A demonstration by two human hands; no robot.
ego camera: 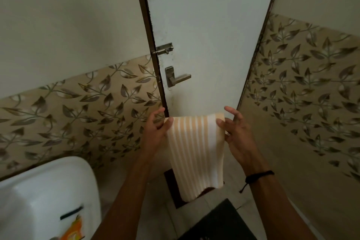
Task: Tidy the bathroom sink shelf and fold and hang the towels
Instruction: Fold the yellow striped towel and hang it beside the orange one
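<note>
Closest to you, at the bottom edge, sits a dark flat object (220,222) too blurred to name. At your lower left is the white sink (44,187), with an orange packet (75,229) lying on it and a short black strip (71,213) just above the packet. Your two bare forearms reach up from the bottom, and a black cord band (260,175) circles your right wrist. Between them, on the pale floor, lies a dark brown mat (172,187), partly hidden by the towel.

You hold the towel (194,152), white with pale orange stripes, up in the air in front of the door. Its top edge runs between your hands and the rest hangs straight down. Your left grip (155,132) pinches the top left corner, thumb on the front and fingers behind, with the forefinger lifted free. Your right grip (236,138) pinches the top right corner, thumb pressed on the front face and the other fingers spread behind and beside the edge.

Beyond the towel stands the pale door (210,25), with a metal lever handle (176,79) and a sliding bolt (163,48) above it, both near the dark door frame (149,31). Leaf-patterned tiles (68,115) cover the lower walls on both sides, with plain pale wall above
</note>
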